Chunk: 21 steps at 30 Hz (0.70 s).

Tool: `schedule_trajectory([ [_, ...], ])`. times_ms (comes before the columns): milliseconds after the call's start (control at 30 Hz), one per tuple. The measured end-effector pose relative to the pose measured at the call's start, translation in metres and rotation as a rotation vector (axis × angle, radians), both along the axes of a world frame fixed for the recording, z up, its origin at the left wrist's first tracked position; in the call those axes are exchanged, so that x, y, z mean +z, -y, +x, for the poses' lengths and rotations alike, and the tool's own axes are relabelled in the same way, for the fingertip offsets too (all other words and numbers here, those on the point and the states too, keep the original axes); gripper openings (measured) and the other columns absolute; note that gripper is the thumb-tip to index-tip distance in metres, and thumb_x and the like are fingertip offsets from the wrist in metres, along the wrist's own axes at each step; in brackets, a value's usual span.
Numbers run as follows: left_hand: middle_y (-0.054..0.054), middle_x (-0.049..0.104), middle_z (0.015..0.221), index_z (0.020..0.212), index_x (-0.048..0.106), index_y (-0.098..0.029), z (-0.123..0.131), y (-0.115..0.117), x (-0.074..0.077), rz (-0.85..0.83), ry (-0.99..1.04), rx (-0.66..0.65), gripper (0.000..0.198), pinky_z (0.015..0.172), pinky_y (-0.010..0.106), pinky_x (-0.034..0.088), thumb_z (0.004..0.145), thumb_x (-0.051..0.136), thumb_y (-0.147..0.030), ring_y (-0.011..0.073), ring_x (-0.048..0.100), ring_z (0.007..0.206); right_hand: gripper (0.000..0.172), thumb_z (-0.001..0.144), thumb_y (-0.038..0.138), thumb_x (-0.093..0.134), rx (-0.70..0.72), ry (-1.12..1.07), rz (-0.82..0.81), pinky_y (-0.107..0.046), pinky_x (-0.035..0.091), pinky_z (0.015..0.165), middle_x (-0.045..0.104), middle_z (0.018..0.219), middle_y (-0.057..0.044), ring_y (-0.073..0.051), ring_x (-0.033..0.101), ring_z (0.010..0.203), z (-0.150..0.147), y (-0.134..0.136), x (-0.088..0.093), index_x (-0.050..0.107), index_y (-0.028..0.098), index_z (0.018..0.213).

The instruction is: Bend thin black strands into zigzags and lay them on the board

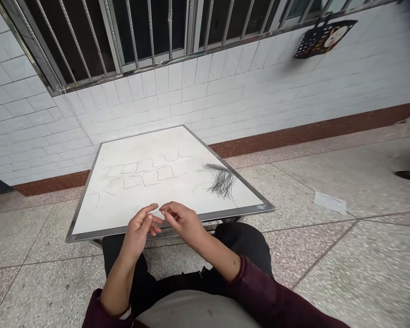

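My left hand [140, 226] and my right hand [179, 220] meet at the near edge of a small white table [177, 136]. Both pinch thumb to forefinger, fingertips almost touching, on a thin piece of wire too fine to see clearly. Several bent zigzag wires [141, 175] lie in rows in the middle of the tabletop. A loose heap of straight dark wires [221, 180] lies at the table's right side, beyond my right hand.
The table has a metal rim and stands on a speckled tiled floor, close to a white tiled wall with a barred window [140, 32]. A dark basket [323, 36] hangs on the wall at upper right. A paper scrap [330, 202] lies on the floor to the right.
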State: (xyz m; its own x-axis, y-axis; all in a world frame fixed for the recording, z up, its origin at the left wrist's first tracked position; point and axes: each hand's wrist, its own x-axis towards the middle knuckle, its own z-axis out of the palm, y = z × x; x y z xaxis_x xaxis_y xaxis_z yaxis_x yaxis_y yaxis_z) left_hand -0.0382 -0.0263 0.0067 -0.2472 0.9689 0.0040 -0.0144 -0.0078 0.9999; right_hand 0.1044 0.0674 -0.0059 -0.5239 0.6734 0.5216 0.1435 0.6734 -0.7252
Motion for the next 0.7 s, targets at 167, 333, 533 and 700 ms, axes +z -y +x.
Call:
schedule_trajectory([
  [167, 0.012, 0.073, 0.096, 0.13, 0.055, -0.017, -0.011, 0.008, -0.005, -0.01, 0.038, 0.079, 0.055, 0.068, 0.028, 0.048, 0.088, 0.054, -0.052, 0.018, 0.067, 0.076, 0.014, 0.09, 0.028, 0.052, -0.018, 0.009, -0.059, -0.025, 0.043, 0.055, 0.063, 0.068, -0.001, -0.015, 0.057, 0.059, 0.003, -0.001, -0.007, 0.066, 0.023, 0.089],
  [333, 0.012, 0.073, 0.093, 0.129, 0.055, -0.014, -0.022, 0.013, -0.005, -0.02, 0.14, 0.191, 0.055, 0.066, 0.027, 0.047, 0.087, 0.056, -0.05, 0.0167, 0.064, 0.073, 0.015, 0.09, 0.031, 0.052, -0.051, -0.012, -0.142, -0.025, 0.041, 0.052, 0.058, 0.063, 0.0, -0.014, 0.052, 0.054, 0.004, -0.002, -0.014, 0.065, 0.023, 0.089],
  [533, 0.006, 0.069, 0.078, 0.129, 0.056, -0.016, -0.013, 0.014, -0.003, -0.048, 0.184, 0.101, 0.054, 0.061, 0.024, 0.042, 0.083, 0.064, -0.043, 0.0117, 0.055, 0.062, 0.014, 0.09, 0.028, 0.053, 0.009, 0.016, -0.115, -0.025, 0.042, 0.054, 0.06, 0.066, 0.0, -0.014, 0.054, 0.058, 0.002, 0.0, -0.016, 0.066, 0.023, 0.092],
  [700, 0.001, 0.061, 0.068, 0.131, 0.055, -0.017, -0.011, 0.016, -0.002, -0.081, 0.123, 0.03, 0.053, 0.051, 0.023, 0.032, 0.084, 0.062, -0.04, 0.0081, 0.041, 0.05, 0.02, 0.091, 0.022, 0.049, 0.14, 0.018, -0.029, -0.027, 0.047, 0.065, 0.068, 0.086, -0.004, -0.015, 0.061, 0.071, 0.007, -0.005, -0.019, 0.067, 0.024, 0.101],
])
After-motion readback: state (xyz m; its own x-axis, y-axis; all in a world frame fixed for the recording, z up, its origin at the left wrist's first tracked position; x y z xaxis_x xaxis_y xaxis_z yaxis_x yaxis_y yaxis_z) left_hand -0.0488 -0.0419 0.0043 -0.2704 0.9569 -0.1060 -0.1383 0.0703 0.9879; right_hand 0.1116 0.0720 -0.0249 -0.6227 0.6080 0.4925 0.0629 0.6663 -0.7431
